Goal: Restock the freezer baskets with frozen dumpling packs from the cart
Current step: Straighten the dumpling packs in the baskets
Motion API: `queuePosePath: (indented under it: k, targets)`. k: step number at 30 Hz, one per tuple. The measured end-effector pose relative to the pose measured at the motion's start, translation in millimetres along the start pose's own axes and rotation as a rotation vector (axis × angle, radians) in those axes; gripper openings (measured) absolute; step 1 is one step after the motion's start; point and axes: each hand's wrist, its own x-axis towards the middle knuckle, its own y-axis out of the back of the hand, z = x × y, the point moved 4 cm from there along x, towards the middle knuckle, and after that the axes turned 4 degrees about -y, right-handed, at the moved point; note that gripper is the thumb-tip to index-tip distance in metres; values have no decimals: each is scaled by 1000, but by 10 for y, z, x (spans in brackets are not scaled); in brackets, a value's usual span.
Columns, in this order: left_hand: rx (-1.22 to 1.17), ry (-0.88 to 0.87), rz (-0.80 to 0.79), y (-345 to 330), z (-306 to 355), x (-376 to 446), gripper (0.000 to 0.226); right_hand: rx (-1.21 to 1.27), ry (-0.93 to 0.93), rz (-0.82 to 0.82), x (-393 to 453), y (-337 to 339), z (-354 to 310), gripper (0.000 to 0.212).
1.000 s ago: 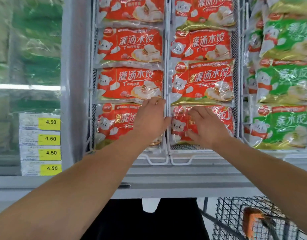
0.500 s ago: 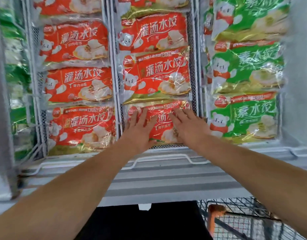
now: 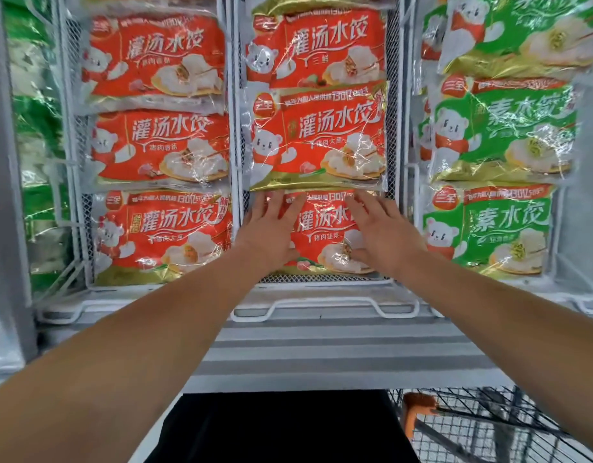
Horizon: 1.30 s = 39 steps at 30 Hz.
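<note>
Both hands flat on the front red pack in the middle freezer basket

From the left: the left basket (image 3: pixel 75 182) holds red packs; the left hand (image 3: pixel 266 235), fingers straight and spread, presses the near-left part of the front red dumpling pack (image 3: pixel 325 233); the right hand (image 3: pixel 383 233), fingers likewise straight, presses its right part; the pack lies directly under both palms, long axis left to right, neither hand clearly nearer; its top edge is tucked under the pack above (image 3: pixel 318 138); green packs (image 3: pixel 489 228) sit rightward; the cart (image 3: pixel 489 429), cut off at the corner, shows no contents I can make out.
</note>
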Motion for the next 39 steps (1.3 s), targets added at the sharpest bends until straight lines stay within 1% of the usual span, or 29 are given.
queuePosePath:
  k: [6,9,15,18,22,23,25,27,29,31,33,36,39]
  targets:
    - [0,-24,-24,-21,-30,-19,108,21,-41,3,-106,-168,-138,101]
    - [1,-29,-27,-23,-14,-43,109,44,-53,29,-122,-147,-113,99]
    - [-2,-4,-33,-101,55,-100,110,45,-60,21,-126,-130,-112,96]
    - [-7,-21,-11,-125,63,-103,109,49,-65,15,-116,-124,-77,95]
    - [-21,-36,-20,-73,30,-118,107,40,-58,8,-142,-112,-67,95]
    - [-43,-45,-5,-25,20,-123,104,34,-58,-1,-153,-94,-66,94]
    - [-83,-75,82,136,-10,-141,92,31,-54,8,-174,-18,-63,87]
    - [-144,-114,192,348,-54,-139,78,50,-46,68,-162,117,-59,80]
    - [-193,-136,305,606,-117,-84,72,79,-46,136,-79,312,-49,79]
    - [-204,-121,374,855,-167,10,78,76,-35,177,57,507,-69,84]
    - [-186,-92,397,1070,-216,182,88,65,-30,216,278,729,-79,91]
    - [-55,-75,331,1224,-252,478,99,27,-27,227,636,1008,-81,102]
    - [35,-76,204,1224,-266,685,112,-40,-33,172,879,1109,-37,111]
